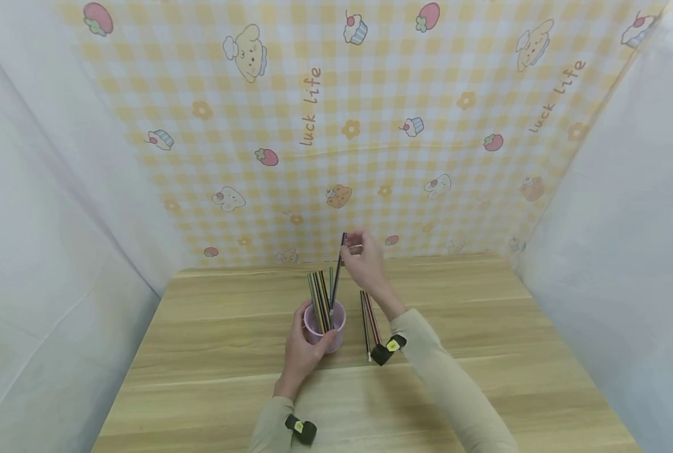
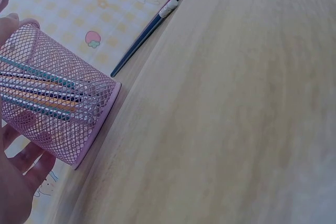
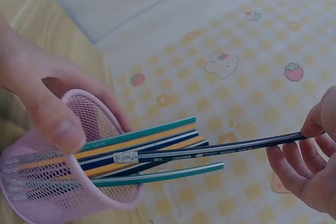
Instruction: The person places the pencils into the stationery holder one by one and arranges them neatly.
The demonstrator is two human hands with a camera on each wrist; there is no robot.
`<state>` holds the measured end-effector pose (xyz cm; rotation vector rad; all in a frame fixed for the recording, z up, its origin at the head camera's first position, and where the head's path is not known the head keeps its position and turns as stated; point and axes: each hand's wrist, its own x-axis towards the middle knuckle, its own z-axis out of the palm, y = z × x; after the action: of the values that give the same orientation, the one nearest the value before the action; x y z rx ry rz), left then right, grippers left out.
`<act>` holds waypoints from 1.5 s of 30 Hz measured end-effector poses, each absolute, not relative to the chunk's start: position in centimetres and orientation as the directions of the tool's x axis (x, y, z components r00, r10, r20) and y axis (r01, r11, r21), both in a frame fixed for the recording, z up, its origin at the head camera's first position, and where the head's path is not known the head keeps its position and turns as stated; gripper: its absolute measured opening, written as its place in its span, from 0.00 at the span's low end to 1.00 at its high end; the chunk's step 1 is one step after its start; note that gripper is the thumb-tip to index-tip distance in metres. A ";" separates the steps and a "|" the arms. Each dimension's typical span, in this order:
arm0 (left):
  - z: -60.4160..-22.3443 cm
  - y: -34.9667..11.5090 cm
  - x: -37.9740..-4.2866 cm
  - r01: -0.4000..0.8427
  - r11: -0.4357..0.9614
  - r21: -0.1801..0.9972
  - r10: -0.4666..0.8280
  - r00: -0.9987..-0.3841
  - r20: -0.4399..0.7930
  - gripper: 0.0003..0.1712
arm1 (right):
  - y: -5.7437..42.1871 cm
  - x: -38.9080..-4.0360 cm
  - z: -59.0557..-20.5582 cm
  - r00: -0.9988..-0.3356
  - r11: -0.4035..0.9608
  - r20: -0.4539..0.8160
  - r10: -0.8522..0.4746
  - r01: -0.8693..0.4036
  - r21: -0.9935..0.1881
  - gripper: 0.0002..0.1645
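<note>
A pink mesh pen cup (image 2: 68, 93) stands on the wooden table, with my left hand (image 1: 304, 352) curled round its side and the thumb at the rim. Several pencils (image 3: 142, 140) in green, yellow and dark blue lean inside it, eraser ends down. My right hand (image 3: 310, 161) pinches the upper end of a dark pencil (image 3: 226, 149) printed "HB". That pencil slants over the cup, its metal ferrule and eraser end just at the mouth in the right wrist view.
On the table (image 1: 211, 352), right of the cup, lie a few loose pencils (image 1: 366, 324), partly under the right forearm. Behind the table hangs a yellow checked cloth (image 1: 336, 157); white sheets (image 1: 614, 207) close off both sides.
</note>
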<state>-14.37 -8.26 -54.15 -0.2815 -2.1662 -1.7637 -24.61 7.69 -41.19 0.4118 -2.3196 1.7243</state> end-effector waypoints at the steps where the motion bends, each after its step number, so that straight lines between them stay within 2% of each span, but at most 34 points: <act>1: -54.2 -8.3 -14.4 0.358 0.216 0.908 -0.054 -0.924 0.378 0.49 | 7.4 -24.6 -41.4 -0.934 0.280 0.344 -0.097 -0.358 -0.891 0.17; 21: -54.6 -8.5 -14.5 0.352 0.244 0.904 -0.049 -0.926 0.374 0.47 | 3.9 -22.6 -45.0 -0.906 0.339 0.372 -0.200 -0.420 -0.842 0.16; 29: -58.5 -8.8 -16.2 0.356 0.260 0.898 -0.048 -0.924 0.380 0.48 | 3.4 -21.8 -46.5 -0.912 0.379 0.339 -0.232 -0.406 -0.832 0.15; 33: -58.6 -8.7 -16.2 0.371 0.271 0.888 -0.046 -0.917 0.397 0.48 | 3.4 -21.6 -46.8 -0.903 0.391 0.352 -0.247 -0.425 -0.816 0.15; 45: -58.7 -8.7 -16.3 0.355 0.254 0.900 -0.060 -0.922 0.381 0.48 | 4.4 -22.0 -46.3 -0.916 0.411 0.360 -0.174 -0.400 -0.819 0.12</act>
<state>-16.30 -8.73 -58.71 -0.2709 -2.1932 -1.7119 -22.02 4.45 -46.31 0.5067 -2.4477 1.5127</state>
